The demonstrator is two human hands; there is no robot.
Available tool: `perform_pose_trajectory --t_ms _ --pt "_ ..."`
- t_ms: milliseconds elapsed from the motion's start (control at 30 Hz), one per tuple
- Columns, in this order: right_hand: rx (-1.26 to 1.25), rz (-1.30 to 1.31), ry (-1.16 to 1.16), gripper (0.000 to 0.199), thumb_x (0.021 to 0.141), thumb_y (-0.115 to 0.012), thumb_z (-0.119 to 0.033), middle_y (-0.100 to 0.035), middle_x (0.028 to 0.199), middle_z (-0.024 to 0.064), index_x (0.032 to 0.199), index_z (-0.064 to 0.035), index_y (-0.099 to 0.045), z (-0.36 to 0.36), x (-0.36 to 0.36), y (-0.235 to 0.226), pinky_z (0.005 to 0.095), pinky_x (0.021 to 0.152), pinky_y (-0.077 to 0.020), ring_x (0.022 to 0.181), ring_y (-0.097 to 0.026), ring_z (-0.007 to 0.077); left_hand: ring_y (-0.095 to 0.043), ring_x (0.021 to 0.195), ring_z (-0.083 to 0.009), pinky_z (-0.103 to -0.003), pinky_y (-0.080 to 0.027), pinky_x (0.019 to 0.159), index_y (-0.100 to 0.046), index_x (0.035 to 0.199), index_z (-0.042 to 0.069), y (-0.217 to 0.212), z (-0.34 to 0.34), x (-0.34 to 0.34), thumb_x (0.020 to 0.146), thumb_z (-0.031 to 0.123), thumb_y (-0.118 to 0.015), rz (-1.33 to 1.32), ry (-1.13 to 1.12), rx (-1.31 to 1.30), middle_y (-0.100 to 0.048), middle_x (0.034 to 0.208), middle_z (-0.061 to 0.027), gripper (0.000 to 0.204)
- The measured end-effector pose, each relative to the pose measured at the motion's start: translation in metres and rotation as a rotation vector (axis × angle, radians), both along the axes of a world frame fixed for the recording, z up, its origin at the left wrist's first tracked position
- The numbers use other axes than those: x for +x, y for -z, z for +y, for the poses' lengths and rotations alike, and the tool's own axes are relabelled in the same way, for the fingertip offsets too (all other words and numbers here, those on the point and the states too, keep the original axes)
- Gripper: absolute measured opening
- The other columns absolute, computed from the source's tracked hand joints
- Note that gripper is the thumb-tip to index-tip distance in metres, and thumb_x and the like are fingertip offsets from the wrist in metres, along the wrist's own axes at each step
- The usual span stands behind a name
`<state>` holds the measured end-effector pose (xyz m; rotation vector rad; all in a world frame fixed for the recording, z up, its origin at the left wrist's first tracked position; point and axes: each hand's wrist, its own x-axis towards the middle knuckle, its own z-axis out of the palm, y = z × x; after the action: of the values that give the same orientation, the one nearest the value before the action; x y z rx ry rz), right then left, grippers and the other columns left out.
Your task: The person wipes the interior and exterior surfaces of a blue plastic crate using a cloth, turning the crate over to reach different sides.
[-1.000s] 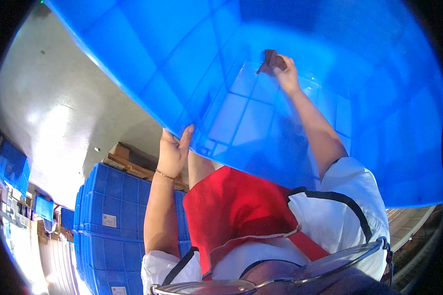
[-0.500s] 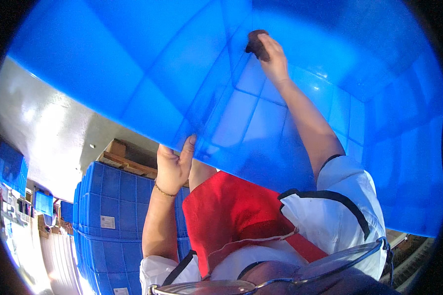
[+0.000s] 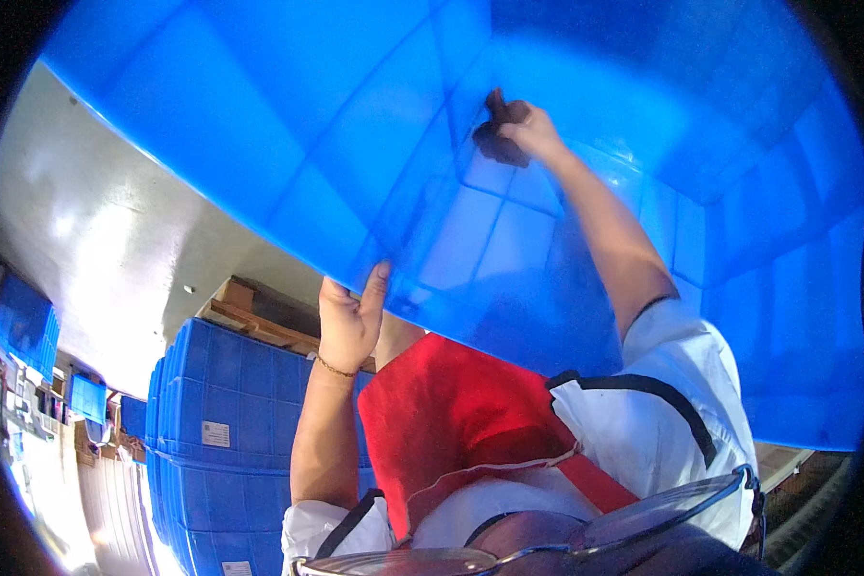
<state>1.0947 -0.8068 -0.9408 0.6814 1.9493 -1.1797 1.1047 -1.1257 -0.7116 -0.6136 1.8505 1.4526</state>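
A large blue plastic bin (image 3: 355, 192) fills the upper view, its open side facing me. My left hand (image 3: 351, 312) grips the bin's near edge, thumb on the inner face and the fingers hidden behind the wall. Inside, my right hand (image 3: 538, 132) is closed on a dark brown cloth (image 3: 501, 142), which is bunched up and pressed near an inner corner. Part of the cloth sticks up above my fingers.
Below left stands a stack of blue bins (image 3: 230, 422) with white labels. A wooden pallet (image 3: 259, 322) lies behind it on the shiny grey floor (image 3: 106, 221). More blue bins (image 3: 24, 326) appear at the far left.
My right hand has drawn the cloth a little down and nearer to me, and the cloth's shape has changed. My left hand keeps its hold on the edge.
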Motion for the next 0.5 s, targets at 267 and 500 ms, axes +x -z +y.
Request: perform_pose_trajectory --t_ms 267,500 --pt "0.419 0.420 -0.604 0.045 0.069 -0.059 0.000 -0.059 0.106 0.0154 0.114 -0.0086 -0.055 -0.012 0.003 -0.014 0.0404 0.088 -0.0437 0.104 -0.053 0.0328 -0.055 0.076 -0.0099 -0.025 -0.045 0.068 -0.058 0.090 0.000 0.001 0.000 -0.001 0.086 0.010 -0.061 0.007 -0.012 -0.009 -0.062 0.082 -0.0056 0.011" --pt "0.243 -0.135 -0.617 0.030 0.070 -0.061 -0.021 -0.062 0.099 0.0158 0.099 -0.0124 -0.061 -0.015 -0.040 0.006 0.0449 0.077 -0.0482 0.092 -0.059 0.0344 -0.055 0.077 -0.0100 -0.025 -0.045 0.068 -0.058 0.092 0.000 0.004 -0.001 0.003 0.086 0.009 -0.061 -0.002 -0.045 0.020 -0.062 0.084 -0.0054 0.011"
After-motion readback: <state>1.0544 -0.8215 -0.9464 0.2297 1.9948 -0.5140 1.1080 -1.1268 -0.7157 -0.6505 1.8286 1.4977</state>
